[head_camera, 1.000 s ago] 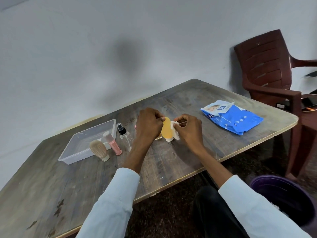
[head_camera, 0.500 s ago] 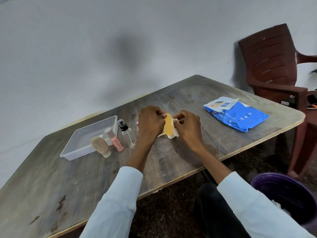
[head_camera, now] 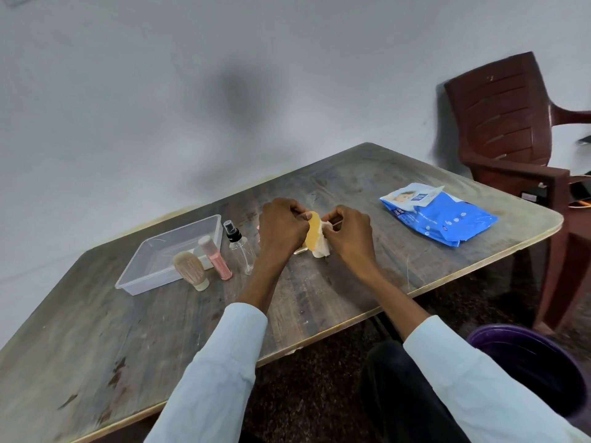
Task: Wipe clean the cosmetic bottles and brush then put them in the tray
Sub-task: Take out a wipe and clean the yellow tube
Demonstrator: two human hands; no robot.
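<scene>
Centrally, over the grey, scuffed wooden worktop point(head_camera: 319, 302), both hands meet around a small yellow bottle point(head_camera: 312, 231). It is a flat, rounded bottle with an amber-yellow body, seen nearly edge-on, and its lower end sits low, close to the worktop, though contact there is hidden by the wipe. The left hand point(head_camera: 281, 231) grips it from the left, fingers point(head_camera: 299, 215) curled round its upper edge. The right hand point(head_camera: 348, 235) has its fingers clenched on a crumpled white wipe point(head_camera: 321, 247), pressed against the bottle's right side and bunched below it. Left of the hands three more things stand upright in a loose row: a clear spray bottle point(head_camera: 241, 251) with a black pump top, a slim pink bottle point(head_camera: 216, 257) with a paler pink cap, leaning a little, and a brush point(head_camera: 190, 270) with a domed tan tuft on a short cream base. Just behind them lies the tray point(head_camera: 140, 276), a clear plastic rectangle with low walls; the pink bottle and brush stand just beside its near wall. Well to the right lies a blue wipes pack point(head_camera: 444, 219) with its white flap peeled up. A brown plastic chair point(head_camera: 508, 129) stands past the worktop's far right corner, and a purple bin point(head_camera: 524, 366) sits on the floor at lower right.
</scene>
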